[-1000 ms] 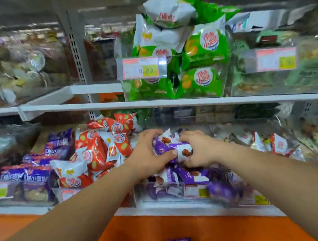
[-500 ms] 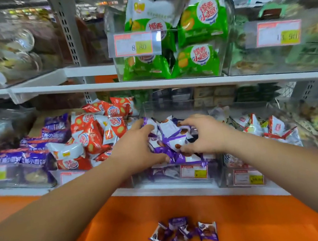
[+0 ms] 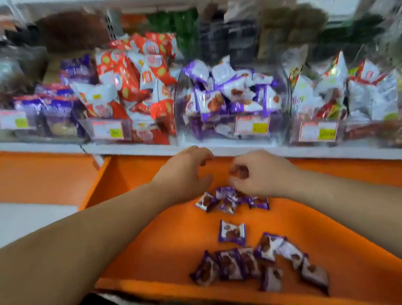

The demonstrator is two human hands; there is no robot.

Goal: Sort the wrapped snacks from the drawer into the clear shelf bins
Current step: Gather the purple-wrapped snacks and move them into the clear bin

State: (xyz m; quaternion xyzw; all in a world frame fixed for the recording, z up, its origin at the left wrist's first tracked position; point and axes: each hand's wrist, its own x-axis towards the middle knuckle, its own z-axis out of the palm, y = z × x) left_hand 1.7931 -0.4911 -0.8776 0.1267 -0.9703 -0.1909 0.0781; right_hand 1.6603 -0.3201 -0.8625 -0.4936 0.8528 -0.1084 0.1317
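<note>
An orange drawer (image 3: 172, 256) stood pulled out below a white shelf (image 3: 143, 148), and the purple-and-white wrapped snacks lay loose on its floor in three lots. A small cluster (image 3: 226, 200) sat toward the drawer's far end, a single snack (image 3: 231, 232) lay alone near the drawer's middle, and a larger, overlapping group (image 3: 255, 263) spread toward the drawer's near edge. Both hands hung over the far end of the drawer, close together but apart. The left hand (image 3: 185, 173) had its fingers loosely bent and showed nothing in them. It was above the drawer floor, just left of the far cluster. The right hand (image 3: 261, 173) hovered over that cluster with its fingers curled inward. Motion blur made it impossible to tell whether it pinched a snack or only touched the pile. Directly above the drawer's far edge, on the shelf, stood a clear bin (image 3: 220, 135) heaped with the same purple wrapped snacks and carrying a price label (image 3: 251, 125) on its front. Above the drawer's far left corner was a bin of red-and-orange packs (image 3: 135, 89), and beyond the drawer's left side a bin of darker purple packs (image 3: 46, 108). Above the drawer's far right corner stood a bin of white-and-red packs (image 3: 327, 92). The rest of the shelf was too blurred to make out.
</note>
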